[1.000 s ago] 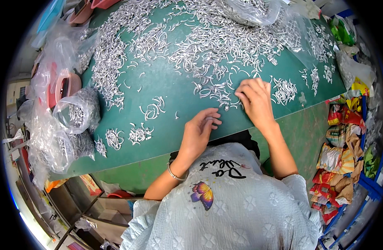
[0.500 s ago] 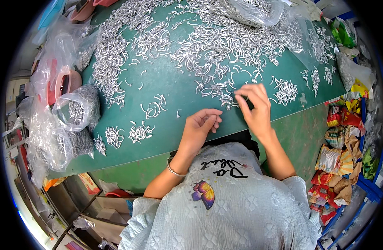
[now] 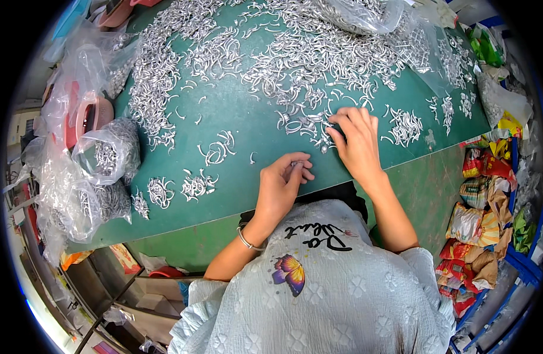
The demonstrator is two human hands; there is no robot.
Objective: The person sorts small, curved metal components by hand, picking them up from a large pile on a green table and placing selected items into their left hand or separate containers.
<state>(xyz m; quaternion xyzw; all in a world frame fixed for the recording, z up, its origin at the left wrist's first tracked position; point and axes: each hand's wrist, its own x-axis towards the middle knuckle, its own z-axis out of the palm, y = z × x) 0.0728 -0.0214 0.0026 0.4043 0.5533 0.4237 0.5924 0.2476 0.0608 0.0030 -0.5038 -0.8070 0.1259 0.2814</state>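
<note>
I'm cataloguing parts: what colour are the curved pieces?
The curved pieces are silvery, best seen in the head view.

- Bare left forearm (image 3: pixel 239 248), from my spot: elbow bent, slanting up and inward across the body's front.
- Bare left hand (image 3: pixel 277 183): held low and close in, fingers curled loosely, thumb alongside them; contents of the curl too small to tell.
- Bare right forearm (image 3: pixel 391 209): elbow out, angled forward and inward.
- Bare right hand (image 3: pixel 357 140): farther forward, back upward, fingers bent, thumb and forefinger nearly meeting.
- Hands near each other, apart.
</note>
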